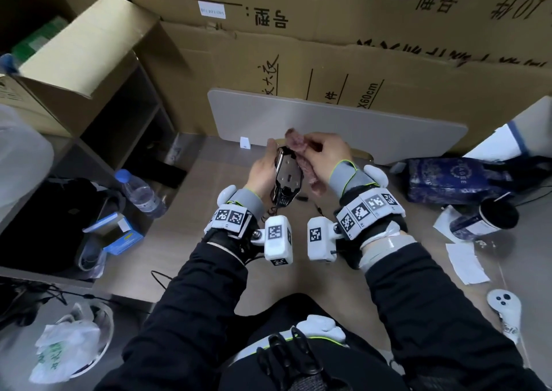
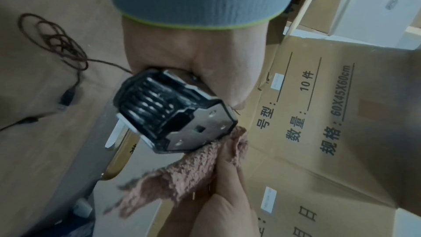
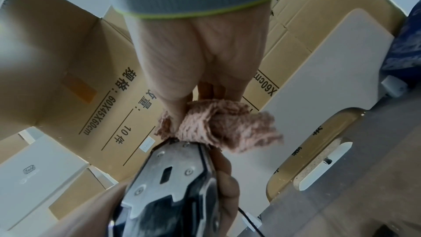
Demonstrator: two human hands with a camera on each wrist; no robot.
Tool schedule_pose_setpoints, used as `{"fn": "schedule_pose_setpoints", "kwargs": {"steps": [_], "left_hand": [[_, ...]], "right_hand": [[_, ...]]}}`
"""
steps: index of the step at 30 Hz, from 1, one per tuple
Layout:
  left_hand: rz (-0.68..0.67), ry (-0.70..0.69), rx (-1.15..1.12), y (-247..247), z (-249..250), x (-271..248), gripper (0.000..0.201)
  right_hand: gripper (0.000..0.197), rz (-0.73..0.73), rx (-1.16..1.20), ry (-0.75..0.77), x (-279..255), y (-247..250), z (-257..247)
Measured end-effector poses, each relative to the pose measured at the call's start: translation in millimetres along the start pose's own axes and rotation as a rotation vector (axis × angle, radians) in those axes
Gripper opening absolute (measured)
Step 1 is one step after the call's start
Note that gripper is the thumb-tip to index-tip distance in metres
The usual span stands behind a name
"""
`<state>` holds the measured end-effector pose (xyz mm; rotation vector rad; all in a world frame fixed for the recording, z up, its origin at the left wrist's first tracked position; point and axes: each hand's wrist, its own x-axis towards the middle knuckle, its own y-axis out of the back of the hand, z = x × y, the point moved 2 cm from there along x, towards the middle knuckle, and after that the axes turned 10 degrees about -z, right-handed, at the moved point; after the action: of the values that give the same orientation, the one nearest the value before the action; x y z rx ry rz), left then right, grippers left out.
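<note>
The brown worktop (image 1: 191, 241) filled the middle of the frame. A water bottle (image 1: 140, 193) lay on it at centre left, with a blue box (image 1: 125, 239) just below. A dark cup (image 1: 484, 219), paper slips (image 1: 466, 262) and a white controller (image 1: 504, 310) lay at the right.

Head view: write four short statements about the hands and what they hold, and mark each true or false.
1. The left hand holds a black and metal device. True.
2. The right hand holds a blue sponge. False: it pinches a pink cloth.
3. The pink cloth touches the black and metal device. True.
4. A game controller lies on the person's left. False: the white controller lies on their right.
</note>
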<state>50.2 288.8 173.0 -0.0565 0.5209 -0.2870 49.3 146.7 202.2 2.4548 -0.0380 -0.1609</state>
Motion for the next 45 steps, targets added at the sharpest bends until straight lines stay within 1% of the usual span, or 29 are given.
{"fn": "schedule_pose_setpoints", "kwargs": {"steps": [1, 2, 4, 6, 8, 9, 11, 13, 16, 17, 19, 21, 23, 26, 28, 30, 31, 33, 35, 37, 39, 40, 41, 43, 45], "left_hand": [[0.042, 0.018, 0.003, 2, -2, 3, 0.082], [0.062, 0.025, -0.036, 1, 0, 0, 0.080], [0.056, 0.041, -0.113, 3, -7, 3, 0.072], [0.047, 0.029, -0.210, 3, -12, 5, 0.065], [0.080, 0.010, -0.199, 8, -8, 6, 0.060], [0.082, 0.013, -0.178, 9, -3, 6, 0.063], [0.026, 0.025, -0.151, 9, 0, 8, 0.072], [-0.036, 0.050, -0.152, 2, -2, 5, 0.073], [-0.104, 0.089, -0.180, -7, -6, 1, 0.078], [-0.103, 0.086, -0.183, -8, -7, -2, 0.078], [-0.057, 0.068, -0.215, -6, -9, -1, 0.073], [-0.010, 0.041, -0.309, -2, -11, 0, 0.069], [0.000, -0.001, -0.433, -3, -12, 2, 0.067], [0.006, -0.038, -0.547, -1, -8, 4, 0.057], [-0.019, -0.031, -0.545, 0, -5, 2, 0.065], [-0.019, -0.006, -0.570, 0, -12, 8, 0.077], [-0.039, 0.003, -0.605, 0, -16, 10, 0.076], [-0.094, 0.010, -0.628, -4, -17, 9, 0.071], [-0.140, 0.018, -0.615, -6, -18, 8, 0.076], [-0.114, 0.030, -0.574, -9, -20, 7, 0.078], [-0.139, 0.035, -0.530, -15, -25, 8, 0.088], [-0.148, 0.018, -0.526, -17, -28, 11, 0.093], [-0.108, 0.005, -0.533, -17, -27, 12, 0.092], [0.016, 0.017, -0.579, -10, -26, 9, 0.079], [0.130, 0.005, -0.637, 1, -23, 9, 0.067]], "right_hand": [[0.023, 0.003, 0.023, -0.002, -1, 0, -1], [0.024, 0.001, 0.035, 0.001, -2, 0, -2], [0.025, -0.003, 0.042, -0.013, -3, -1, 0], [0.029, -0.010, 0.049, -0.045, -7, -3, 2], [0.031, -0.015, 0.053, -0.065, -14, -9, 5], [0.030, 0.015, 0.053, -0.064, -17, -12, 7], [0.026, 0.108, 0.068, -0.066, -19, -12, 9], [0.025, 0.141, 0.084, -0.077, -18, -7, 7], [0.028, 0.086, 0.019, -0.062, -15, -3, 7], [0.032, 0.074, 0.008, -0.071, -16, -3, 9], [0.035, 0.080, 0.006, -0.090, -18, -1, 11], [0.030, 0.086, 0.006, -0.084, -21, -2, 11], [0.026, 0.057, 0.070, -0.068, -26, -7, 11], [0.020, 0.044, 0.172, -0.017, -33, -17, 16], [0.015, 0.010, 0.205, 0.006, -36, -18, 18], [0.020, -0.054, 0.221, 0.010, -37, -18, 20], [0.021, -0.051, 0.216, 0.013, -36, -16, 21], [0.016, 0.039, 0.173, -0.044, -33, -10, 28], [0.024, 0.142, 0.131, -0.128, -35, 0, 31], [0.031, 0.156, 0.166, -0.103, -38, 6, 26], [0.029, 0.081, 0.205, -0.038, -37, 1, 18], [0.027, 0.005, 0.185, -0.011, -38, -5, 13], [0.026, -0.073, 0.168, 0.008, -38, -13, 10], [0.029, -0.192, 0.158, 0.021, -39, -22, 7], [0.039, -0.266, 0.163, 0.054, -42, -23, 7]]}}
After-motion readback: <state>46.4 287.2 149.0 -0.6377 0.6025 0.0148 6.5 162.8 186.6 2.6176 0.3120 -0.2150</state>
